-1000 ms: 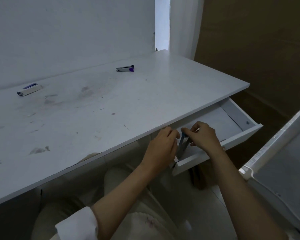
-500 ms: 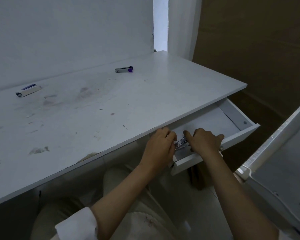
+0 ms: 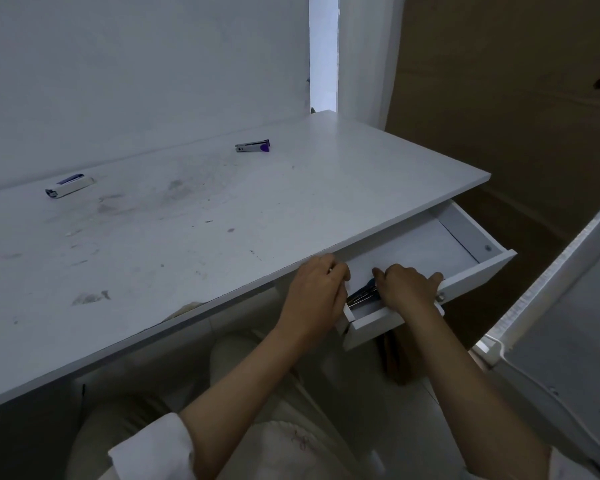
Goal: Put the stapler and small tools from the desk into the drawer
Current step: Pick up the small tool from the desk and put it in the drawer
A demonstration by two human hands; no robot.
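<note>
A white drawer (image 3: 465,237) stands pulled out under the right end of the white desk (image 3: 222,220). Both my hands reach into its near left corner. My left hand (image 3: 316,292) and my right hand (image 3: 404,287) are curled around a dark metal tool (image 3: 362,296) with a blue part, which lies low in the drawer between them. A small grey tool with a purple end (image 3: 253,146) lies at the back of the desk. Further left, near the wall, lies a white stapler with a purple top (image 3: 69,185).
A white wall runs behind the desk. A brown wall stands to the right. A white slanted panel (image 3: 568,323) stands close to the drawer's right front. My lap and legs are under the desk edge.
The tool was held upright above the drawer's front edge; both hands have since lowered it flat into the drawer's near left corner. The items on the desk have not moved.
</note>
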